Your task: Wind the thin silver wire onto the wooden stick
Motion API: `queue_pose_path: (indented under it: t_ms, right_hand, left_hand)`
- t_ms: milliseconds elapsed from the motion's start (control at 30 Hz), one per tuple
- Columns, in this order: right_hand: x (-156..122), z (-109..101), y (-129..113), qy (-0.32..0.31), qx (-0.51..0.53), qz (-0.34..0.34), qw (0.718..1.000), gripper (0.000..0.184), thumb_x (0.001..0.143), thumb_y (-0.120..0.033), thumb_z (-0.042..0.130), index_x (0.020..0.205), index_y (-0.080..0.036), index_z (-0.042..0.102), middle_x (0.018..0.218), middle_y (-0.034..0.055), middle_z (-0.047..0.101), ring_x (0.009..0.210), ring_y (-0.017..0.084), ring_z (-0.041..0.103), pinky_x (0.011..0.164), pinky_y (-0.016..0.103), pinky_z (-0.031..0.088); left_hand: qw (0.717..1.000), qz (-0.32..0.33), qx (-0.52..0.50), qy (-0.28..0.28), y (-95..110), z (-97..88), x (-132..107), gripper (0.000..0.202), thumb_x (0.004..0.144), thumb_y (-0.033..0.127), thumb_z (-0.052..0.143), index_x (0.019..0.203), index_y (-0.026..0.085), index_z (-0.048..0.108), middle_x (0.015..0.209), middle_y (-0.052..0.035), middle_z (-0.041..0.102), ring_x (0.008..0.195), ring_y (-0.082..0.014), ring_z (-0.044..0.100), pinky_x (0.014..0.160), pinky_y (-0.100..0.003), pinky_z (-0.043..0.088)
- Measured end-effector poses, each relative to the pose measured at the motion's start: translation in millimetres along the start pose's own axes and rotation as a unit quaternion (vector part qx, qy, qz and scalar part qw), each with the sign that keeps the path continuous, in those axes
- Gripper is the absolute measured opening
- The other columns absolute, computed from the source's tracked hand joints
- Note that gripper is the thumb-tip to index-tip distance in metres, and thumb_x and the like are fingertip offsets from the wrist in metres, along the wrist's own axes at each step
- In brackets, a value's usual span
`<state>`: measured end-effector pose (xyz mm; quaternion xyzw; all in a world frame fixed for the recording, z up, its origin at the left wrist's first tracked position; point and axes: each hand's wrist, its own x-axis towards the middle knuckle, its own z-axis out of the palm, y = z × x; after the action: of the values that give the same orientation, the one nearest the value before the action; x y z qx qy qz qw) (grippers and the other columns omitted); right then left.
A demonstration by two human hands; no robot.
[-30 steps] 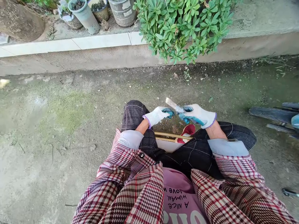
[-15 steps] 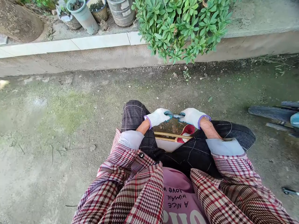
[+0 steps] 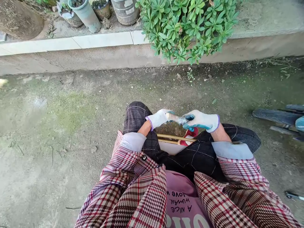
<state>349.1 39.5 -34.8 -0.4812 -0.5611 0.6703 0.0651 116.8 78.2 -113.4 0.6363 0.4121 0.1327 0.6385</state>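
A short silvery, ribbed piece (image 3: 181, 120) spans the gap between my hands, above the ground in front of my knees; its exact kind I cannot make out. My left hand (image 3: 159, 117), in a white glove with blue-green coated fingers and a purple cuff, is closed on its left end. On the other end sits my right hand (image 3: 201, 119), gloved the same way, fingers curled around it. Motion smears the piece and the fingertips. Below the hands a red and white shoe (image 3: 189, 136) shows beside thin golden bars (image 3: 169, 137).
Ahead runs a low ledge (image 3: 99, 40) edged with white tile, bearing a leafy green plant (image 3: 187, 28) and several pots, including a pale bucket (image 3: 85, 15). At right lies a blue-grey long-bladed object (image 3: 275, 115). A small dark tool (image 3: 293, 195) rests lower right.
My right hand has turned and moved slightly right, its blue-green palm side now showing. More of the silvery piece is exposed and it tilts. My left hand has barely shifted.
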Motion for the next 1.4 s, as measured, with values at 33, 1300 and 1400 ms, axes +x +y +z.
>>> queue_pose_path:
  t_ms: [33,1300,1400]
  right_hand:
    - [1.0,1.2,0.8,-0.026,-0.051,0.002,0.998,0.029,0.065,-0.044,0.079,0.074,-0.019,0.068,0.063,-0.0021,0.060,0.056,0.013,0.055,0.053,0.024,0.045]
    - [9.6,7.9,1.7,-0.031,-0.266,0.049,0.962,0.020,0.062,-0.036,0.073,0.056,-0.021,0.061,0.052,-0.0040,0.048,0.054,0.013,0.045,0.049,0.027,0.030]
    - [9.8,10.8,0.2,-0.002,-0.260,0.079,0.962,0.019,0.059,-0.036,0.078,0.052,-0.024,0.065,0.051,-0.0032,0.053,0.057,0.018,0.055,0.048,0.029,0.034]
  left_hand:
    - [1.000,0.015,0.022,-0.003,1.1,-0.7,-1.6,0.022,0.076,0.031,0.068,0.086,0.013,0.073,0.078,-0.0004,0.068,0.068,-0.0116,0.057,0.068,-0.024,0.047]
    - [0.991,-0.055,0.119,-0.017,35.2,1.8,-23.2,0.034,0.077,0.042,0.067,0.058,0.018,0.051,0.055,0.0054,0.043,0.054,-0.0090,0.036,0.050,-0.025,0.025]
    - [0.991,-0.082,0.110,-0.010,38.1,3.1,-23.8,0.033,0.078,0.039,0.067,0.058,0.019,0.049,0.054,0.0058,0.040,0.052,-0.0091,0.033,0.049,-0.026,0.025]
